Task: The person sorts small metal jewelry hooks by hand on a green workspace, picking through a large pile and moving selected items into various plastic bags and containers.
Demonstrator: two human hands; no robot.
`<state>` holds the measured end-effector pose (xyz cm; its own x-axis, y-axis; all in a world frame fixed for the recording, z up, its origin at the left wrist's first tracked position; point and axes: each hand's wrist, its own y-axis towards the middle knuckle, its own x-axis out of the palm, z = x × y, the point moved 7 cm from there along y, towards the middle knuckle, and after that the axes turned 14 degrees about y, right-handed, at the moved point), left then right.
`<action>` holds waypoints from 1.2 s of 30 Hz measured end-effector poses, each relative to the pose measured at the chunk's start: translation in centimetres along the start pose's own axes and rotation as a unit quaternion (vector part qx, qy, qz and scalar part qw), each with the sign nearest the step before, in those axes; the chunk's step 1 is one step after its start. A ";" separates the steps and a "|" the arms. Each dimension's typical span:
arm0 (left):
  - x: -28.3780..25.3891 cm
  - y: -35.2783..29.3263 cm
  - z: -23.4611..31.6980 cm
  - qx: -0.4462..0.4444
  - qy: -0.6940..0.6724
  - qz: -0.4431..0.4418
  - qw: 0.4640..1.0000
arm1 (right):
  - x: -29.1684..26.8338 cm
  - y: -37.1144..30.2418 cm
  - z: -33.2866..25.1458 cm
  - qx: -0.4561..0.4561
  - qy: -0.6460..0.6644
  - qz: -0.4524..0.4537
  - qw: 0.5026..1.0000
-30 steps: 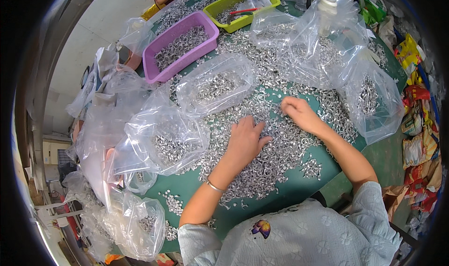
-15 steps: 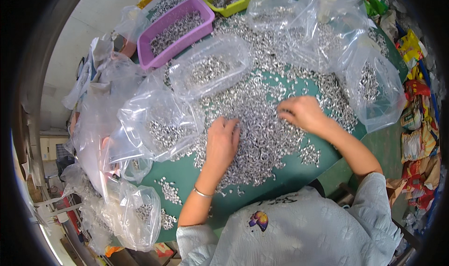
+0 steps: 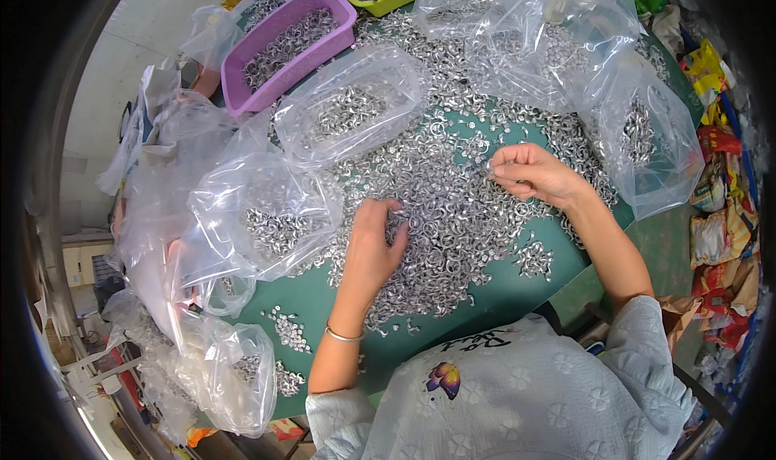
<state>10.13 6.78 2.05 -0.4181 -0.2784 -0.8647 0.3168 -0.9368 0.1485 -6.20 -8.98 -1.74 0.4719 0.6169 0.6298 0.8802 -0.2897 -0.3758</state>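
Note:
A wide heap of small, silvery, ring-like metal pieces covers the middle of the green tabletop. My left hand rests at the heap's left side, a bracelet on its wrist. Its fingers curl, with thumb and forefinger apart and loose pieces showing between them. Over the heap's upper right edge, my right hand is raised, thumb and forefinger pinched together. A tiny silvery piece appears at those fingertips; its exact shape is too small to tell.
Clear plastic bags of metal pieces lie left, beyond and right of the heap. A purple tray and a yellow-green tray, both holding pieces, stand at the far side. Colourful sacks line the right.
My right hand has lifted from the heap and turned, its fingers now pinched. My left hand has shifted slightly left, its thumb spreading from the forefinger. The whole view has moved slightly.

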 end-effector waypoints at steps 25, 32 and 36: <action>1.2 -1.1 -4.3 -0.235 -0.284 -0.003 0.930 | 3.6 3.8 -0.5 -0.202 -0.736 0.089 0.640; 0.5 0.9 -2.3 -0.066 -0.003 0.083 0.994 | 1.1 2.6 -1.7 -0.136 -0.056 0.008 0.989; 0.4 0.6 -3.4 -0.156 -0.064 0.069 0.983 | 2.8 3.3 0.8 0.002 -0.109 0.063 0.992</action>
<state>13.02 6.79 0.20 -0.4493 -0.4417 -0.7765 0.6161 -0.7827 0.0888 -2.01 -7.64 -1.79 0.5559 0.7197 0.4160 0.8144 -0.3715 -0.4457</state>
